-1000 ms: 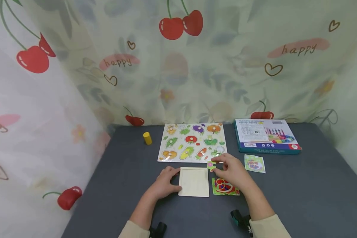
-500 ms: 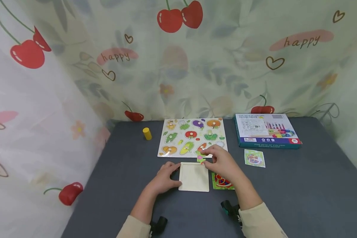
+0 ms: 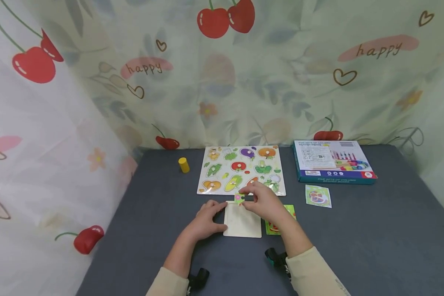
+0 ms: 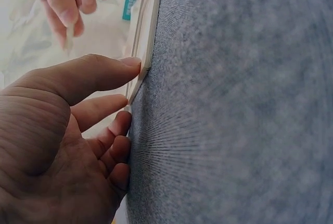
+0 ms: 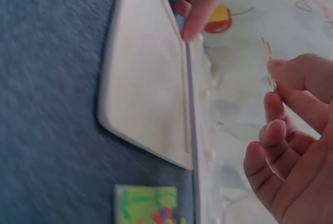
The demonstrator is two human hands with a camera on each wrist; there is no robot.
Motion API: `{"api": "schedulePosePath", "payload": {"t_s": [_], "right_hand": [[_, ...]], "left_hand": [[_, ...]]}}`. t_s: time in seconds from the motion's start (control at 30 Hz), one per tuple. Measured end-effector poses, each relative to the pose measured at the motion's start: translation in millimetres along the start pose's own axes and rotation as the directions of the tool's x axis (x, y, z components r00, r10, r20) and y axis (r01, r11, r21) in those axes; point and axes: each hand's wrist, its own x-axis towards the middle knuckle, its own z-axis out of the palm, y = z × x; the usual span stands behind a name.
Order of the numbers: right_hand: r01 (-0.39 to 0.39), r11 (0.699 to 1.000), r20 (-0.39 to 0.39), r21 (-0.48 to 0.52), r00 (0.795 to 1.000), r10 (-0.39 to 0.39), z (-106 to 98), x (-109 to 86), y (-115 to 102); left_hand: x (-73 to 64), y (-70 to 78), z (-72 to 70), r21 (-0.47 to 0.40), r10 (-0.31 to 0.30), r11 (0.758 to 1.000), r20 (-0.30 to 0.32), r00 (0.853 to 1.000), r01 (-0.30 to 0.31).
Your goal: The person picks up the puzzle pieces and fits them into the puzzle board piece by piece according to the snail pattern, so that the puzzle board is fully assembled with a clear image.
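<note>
A pale wooden puzzle tray (image 3: pixel 243 224) with a raised rim lies on the table. At its left side, my left hand (image 3: pixel 206 220) touches the far left corner with the index finger and the left edge lower down with the thumb. The left wrist view shows this thumb and index finger fairly straight, the other fingers bent beside the tray. Above the tray's far edge, my right hand (image 3: pixel 262 200) pinches a small green jigsaw piece (image 3: pixel 238 199) with a pink spot between thumb and fingers. In the right wrist view the piece (image 5: pixel 269 57) appears edge-on, raised off the tray.
A green picture puzzle stack (image 3: pixel 290 210) lies right of the tray, partly under my right forearm. Behind is a vegetable peg board (image 3: pixel 238 166). A yellow cylinder (image 3: pixel 183 165) stands back left. A boxed toy set (image 3: pixel 334 162) and a small picture card (image 3: pixel 318 196) lie right.
My right hand has carried the green jigsaw piece leftward, from beside the tray's right corner to over its far edge. My left hand stays at the tray's left side. The head view has tilted slightly.
</note>
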Motion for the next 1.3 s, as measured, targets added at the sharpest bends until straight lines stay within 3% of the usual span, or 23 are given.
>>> {"api": "schedulePosePath", "payload": {"t_s": [0.23,0.43,0.97,1.13,1.3], "right_hand": [[-0.021,1.0,0.041,-0.011,0.999,0.021,18,5.2,3],[-0.057,0.998,0.059,-0.029,0.997,0.058,33,10.4,10],[-0.12,0.984,0.109,-0.131,0.985,0.135,40,14.0,12],[-0.116,0.984,0.09,-0.135,0.988,0.129,42,14.3,14],[-0.161,0.983,0.048,-0.085,0.985,0.165,44,12.8,12]], "left_hand": [[-1.6,0.4,0.3,-0.012,0.028,1.0,-0.007,1.0,-0.028],[-3.7,1.7,-1.1,-0.007,0.011,1.0,-0.011,1.0,-0.012],[-1.8,1.5,0.1,-0.009,0.009,1.0,-0.009,1.0,-0.009],[-1.7,0.7,0.5,-0.016,0.007,1.0,-0.012,1.0,-0.007],[-1.5,-0.4,1.8,-0.011,0.004,1.0,-0.017,1.0,-0.004]]}}
